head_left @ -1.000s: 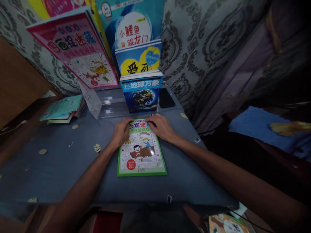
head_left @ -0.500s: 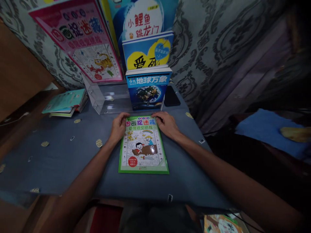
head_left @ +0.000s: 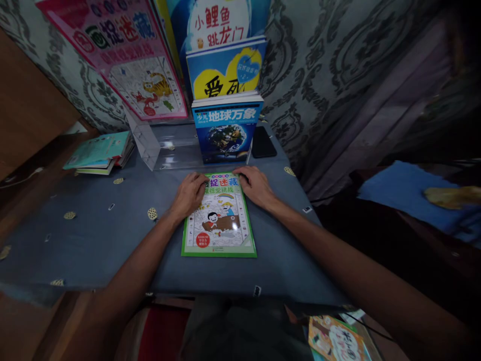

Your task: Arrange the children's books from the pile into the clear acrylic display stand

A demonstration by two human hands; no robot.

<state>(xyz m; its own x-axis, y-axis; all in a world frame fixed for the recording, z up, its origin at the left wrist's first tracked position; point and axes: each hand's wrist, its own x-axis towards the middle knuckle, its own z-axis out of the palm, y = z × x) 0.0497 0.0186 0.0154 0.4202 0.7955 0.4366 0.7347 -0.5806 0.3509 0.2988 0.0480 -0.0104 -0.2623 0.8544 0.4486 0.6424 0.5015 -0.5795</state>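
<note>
A picture-puzzle book [head_left: 220, 235] with a green border and a cartoon cover lies flat on the table before me. My left hand [head_left: 190, 193] is closed at its upper left corner, with curled fingers over part of the title. At the opposite top corner, my right hand [head_left: 255, 185] has its fingers and thumb closed around the edge. Just behind the book stands a clear display rack [head_left: 148, 150]. Its front holds a blue book with a globe on the cover [head_left: 227, 135], and a pink puzzle book [head_left: 139, 70] leans at its left.
A blue and yellow book [head_left: 225, 72] and a taller blue book [head_left: 220, 25] stand behind the globe book. A black phone [head_left: 263, 142] lies right of the rack. Stacked books [head_left: 98, 153] rest at the left. Lower right, another book [head_left: 336, 338] sits below table height.
My left hand has slid inward from the corner and now covers the start of the title. My right hand stays at its corner. The whole view has shifted slightly.
</note>
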